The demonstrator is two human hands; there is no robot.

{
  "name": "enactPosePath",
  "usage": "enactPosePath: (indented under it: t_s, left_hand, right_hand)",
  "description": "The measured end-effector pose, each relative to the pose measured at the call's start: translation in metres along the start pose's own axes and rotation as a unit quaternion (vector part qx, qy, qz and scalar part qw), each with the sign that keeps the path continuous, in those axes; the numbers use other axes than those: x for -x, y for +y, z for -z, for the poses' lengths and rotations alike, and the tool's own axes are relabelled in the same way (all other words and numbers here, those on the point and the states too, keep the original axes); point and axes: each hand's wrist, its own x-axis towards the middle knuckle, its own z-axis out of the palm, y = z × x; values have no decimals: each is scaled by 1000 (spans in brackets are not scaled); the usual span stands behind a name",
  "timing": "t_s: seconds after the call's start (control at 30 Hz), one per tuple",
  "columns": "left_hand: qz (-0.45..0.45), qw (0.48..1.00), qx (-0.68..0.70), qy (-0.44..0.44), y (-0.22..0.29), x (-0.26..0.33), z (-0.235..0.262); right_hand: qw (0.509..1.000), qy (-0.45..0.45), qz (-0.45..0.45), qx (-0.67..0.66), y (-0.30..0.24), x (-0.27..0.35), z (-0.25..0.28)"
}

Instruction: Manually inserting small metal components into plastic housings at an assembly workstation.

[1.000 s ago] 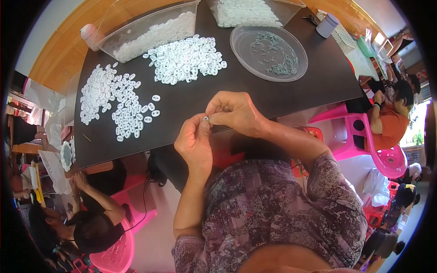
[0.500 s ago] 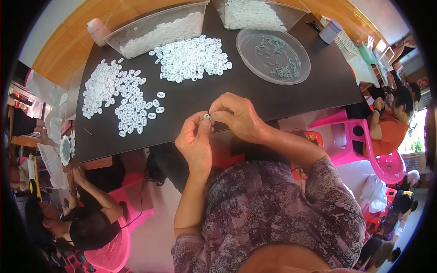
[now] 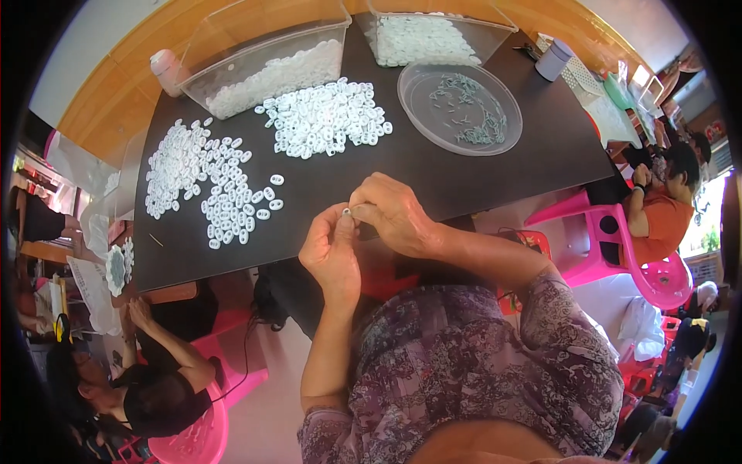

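A small white ring (image 3: 347,211) is pinched between the fingertips of both hands at the near edge of a black tabletop (image 3: 433,174). The left hand (image 3: 332,251) holds it from below, its grip pressed together on the piece; the right hand (image 3: 394,213) closes on it from the side, fingers curled. Beyond the hands, loose white rings lie in two heaps, one at left (image 3: 205,182), one further back (image 3: 325,120). A clear round dish (image 3: 460,108) with small grey-green parts sits to the right. Two clear bins (image 3: 267,58) of white pieces stand along the far edge. People sit on pink chairs (image 3: 634,255) nearby.
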Motion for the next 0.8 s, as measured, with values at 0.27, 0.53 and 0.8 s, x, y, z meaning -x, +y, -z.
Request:
enactPosePath:
  t_s: [0.27, 0.53, 0.8]
  left_hand:
    - [43, 998, 23, 31, -11, -19, 3]
    - [33, 998, 53, 16, -12, -17, 6]
    - [25, 999, 47, 12, -12, -18, 8]
  right_hand:
    - [967, 65, 71, 234, 47, -25, 28]
    - [930, 16, 91, 355, 75, -40, 27]
    - [940, 43, 47, 336, 71, -28, 30]
